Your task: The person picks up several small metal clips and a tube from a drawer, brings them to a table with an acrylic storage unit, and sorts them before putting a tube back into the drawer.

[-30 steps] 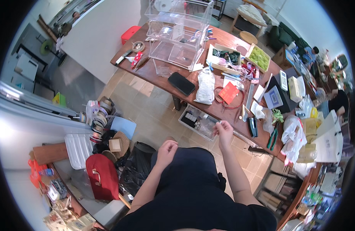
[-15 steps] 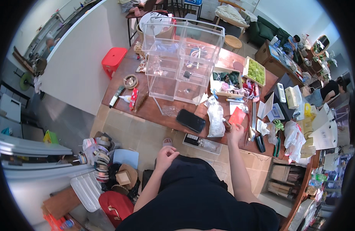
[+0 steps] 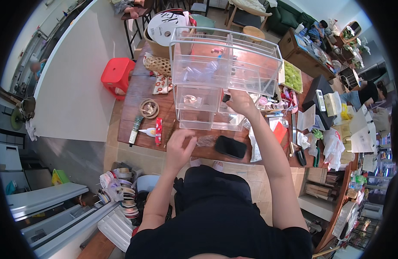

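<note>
A clear plastic drawer cabinet (image 3: 195, 88) stands on the brown wooden table, with small items visible in some drawers. My right hand (image 3: 243, 104) reaches to the front of its right column, the fingertips beside a small black piece (image 3: 226, 98). The fingers overlap the clear drawer there, so what they grip, if anything, cannot be made out. Low in front of the cabinet, my left hand (image 3: 180, 147) hangs near the table edge, fingers loosely bent and apart, holding nothing visible. Nearby lie crumpled clear plastic (image 3: 206, 140) and a black phone (image 3: 230, 147).
To the left lie a dark tube (image 3: 136, 129), a red packet (image 3: 158, 131) and a round woven container (image 3: 149, 108). A red stool (image 3: 117, 74) stands beyond the table. At right are red paper (image 3: 279, 131), a green-filled tray (image 3: 292, 77) and white plastic bags (image 3: 334, 149).
My right hand has left the red paper area and moved up and left to the cabinet. My left hand has risen toward the table edge. The view has shifted closer to the table.
</note>
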